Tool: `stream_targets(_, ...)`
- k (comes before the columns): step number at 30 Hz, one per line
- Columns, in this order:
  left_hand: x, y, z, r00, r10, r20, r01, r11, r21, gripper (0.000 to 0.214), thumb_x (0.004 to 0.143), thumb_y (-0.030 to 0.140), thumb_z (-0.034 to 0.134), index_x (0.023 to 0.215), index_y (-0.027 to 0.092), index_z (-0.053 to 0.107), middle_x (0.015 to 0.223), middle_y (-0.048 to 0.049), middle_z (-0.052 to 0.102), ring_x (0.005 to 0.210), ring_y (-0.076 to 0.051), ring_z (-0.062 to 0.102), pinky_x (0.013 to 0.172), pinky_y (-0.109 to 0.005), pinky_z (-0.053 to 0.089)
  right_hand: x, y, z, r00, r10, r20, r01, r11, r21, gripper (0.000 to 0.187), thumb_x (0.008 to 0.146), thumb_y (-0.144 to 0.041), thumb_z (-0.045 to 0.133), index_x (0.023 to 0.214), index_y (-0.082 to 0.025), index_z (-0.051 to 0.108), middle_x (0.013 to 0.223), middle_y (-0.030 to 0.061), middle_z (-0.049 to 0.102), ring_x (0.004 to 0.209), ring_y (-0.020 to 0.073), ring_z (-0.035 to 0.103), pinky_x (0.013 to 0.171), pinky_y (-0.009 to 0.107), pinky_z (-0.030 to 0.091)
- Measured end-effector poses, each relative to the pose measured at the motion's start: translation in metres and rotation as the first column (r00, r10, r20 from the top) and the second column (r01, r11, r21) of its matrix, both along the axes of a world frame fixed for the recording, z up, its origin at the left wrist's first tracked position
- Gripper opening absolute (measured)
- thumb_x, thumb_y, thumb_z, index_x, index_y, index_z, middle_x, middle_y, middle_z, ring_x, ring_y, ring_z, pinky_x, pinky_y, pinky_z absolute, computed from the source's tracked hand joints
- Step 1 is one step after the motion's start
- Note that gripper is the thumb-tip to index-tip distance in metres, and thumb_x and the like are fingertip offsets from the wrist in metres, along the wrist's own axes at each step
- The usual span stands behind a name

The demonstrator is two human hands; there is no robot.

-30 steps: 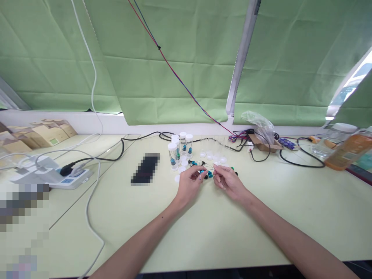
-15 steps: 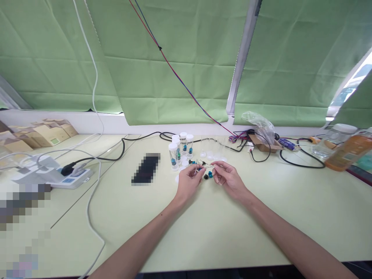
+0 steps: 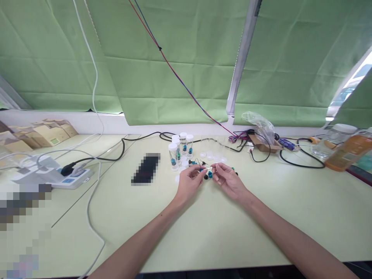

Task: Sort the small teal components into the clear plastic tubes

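My left hand is closed in a pinch on a thin wire-like piece, whose bent end sticks up above the fingers. Facing it, my right hand pinches a small pale, slender piece that bridges the gap between both sets of fingertips. Whether these are one part or two I cannot tell. Just beyond the fingers lie small blue parts and a black round part. To the left stand several clear vials with white caps, blue or green pieces inside.
Clear open vials stand behind my hands. A blurred-out dark rectangle lies left, near a white power strip with cables. At right are a small cardboard box, an orange bottle and a clear jar.
My right hand has turned slightly and shifted a little to the right. The wire-like piece in my left hand is tilted differently, and the pale piece between the fingertips shows more plainly.
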State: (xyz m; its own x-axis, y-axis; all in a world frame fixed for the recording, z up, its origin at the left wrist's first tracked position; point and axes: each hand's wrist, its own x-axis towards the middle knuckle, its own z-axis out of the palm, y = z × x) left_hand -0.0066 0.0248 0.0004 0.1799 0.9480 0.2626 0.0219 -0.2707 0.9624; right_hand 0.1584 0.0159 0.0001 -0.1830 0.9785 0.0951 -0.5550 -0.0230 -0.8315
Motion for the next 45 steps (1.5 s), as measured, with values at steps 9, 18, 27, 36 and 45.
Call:
stream_targets(9,0.0014,-0.0043,-0.0005,0.994,0.040,-0.100,-0.024,0.988,0.156,0.023,0.082,0.038,0.065,0.088,0.016,0.069,0.077,-0.0038,0.067,0.054,-0.010,0.052,0.053,-0.023,0.043,0.0018,0.0018,-0.0024,1.000,-0.002,-0.015,0.002,1.000,-0.004,0.027,0.076,-0.041,0.077,0.076,-0.015,0.069,0.064,-0.0012,0.058,0.052,0.0078,0.051,0.048,0.021,0.036)
stream_targets(18,0.0016,-0.0053,0.0001,0.990,0.045,-0.131,-0.014,0.972,0.235,0.019,0.082,0.034,0.064,0.088,0.017,0.069,0.080,-0.0047,0.070,0.059,-0.011,0.058,0.055,-0.023,0.047,0.0015,0.0010,-0.0015,1.000,-0.002,0.005,0.002,1.000,-0.026,0.032,0.080,-0.045,0.072,0.071,-0.014,0.067,0.055,-0.0020,0.055,0.046,0.0075,0.048,0.043,0.021,0.032)
stream_targets(27,0.0015,-0.0047,-0.0023,0.989,0.027,-0.148,0.010,0.970,0.243,0.017,0.083,0.032,0.063,0.090,0.018,0.070,0.089,-0.0049,0.071,0.060,-0.010,0.058,0.057,-0.023,0.048,0.0007,0.0002,-0.0021,1.000,0.010,-0.021,-0.011,0.998,-0.057,0.030,0.078,-0.044,0.074,0.071,-0.015,0.065,0.049,-0.0030,0.054,0.043,0.0075,0.045,0.041,0.020,0.030)
stream_targets(36,0.0015,-0.0046,-0.0015,0.991,0.029,-0.134,0.005,0.970,0.243,0.018,0.083,0.033,0.063,0.089,0.018,0.070,0.086,-0.0052,0.071,0.062,-0.012,0.059,0.056,-0.023,0.047,-0.0014,0.0015,-0.0043,0.996,0.023,-0.087,-0.031,0.995,-0.098,0.025,0.074,-0.036,0.079,0.076,-0.015,0.065,0.050,-0.0040,0.053,0.044,0.0064,0.043,0.039,0.018,0.032)
stream_targets(45,0.0021,-0.0060,0.0020,0.994,0.042,-0.102,-0.024,0.984,0.178,0.024,0.081,0.039,0.065,0.086,0.017,0.069,0.075,-0.0041,0.069,0.055,-0.011,0.054,0.051,-0.022,0.044,-0.0027,0.0014,-0.0034,0.997,0.013,-0.079,-0.021,0.994,-0.105,0.028,0.073,-0.039,0.079,0.076,-0.016,0.064,0.057,-0.0031,0.054,0.048,0.0063,0.045,0.040,0.018,0.034)
